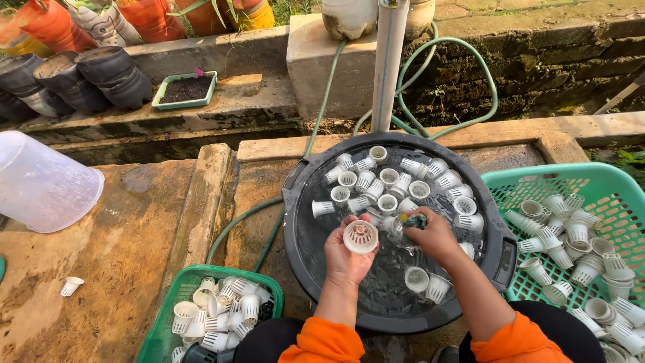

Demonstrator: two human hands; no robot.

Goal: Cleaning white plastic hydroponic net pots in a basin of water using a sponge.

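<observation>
Two hands meet over our black tub (302,202): left hand (346,255) grips a white net cup (361,236), base facing us; right hand (433,235), just beside it, clasps a small brush (413,220).

A stained concrete floor (127,249) carries everything here. At centre a round black tub (299,222) of water rests on it, with a green hose (245,222) snaking past its left side. A green basket (176,296) stands at lower left, a larger green basket (531,178) at right. An overturned translucent plastic tub (40,185) lies at left, and a lone white net cup (70,286) lies below it.
</observation>
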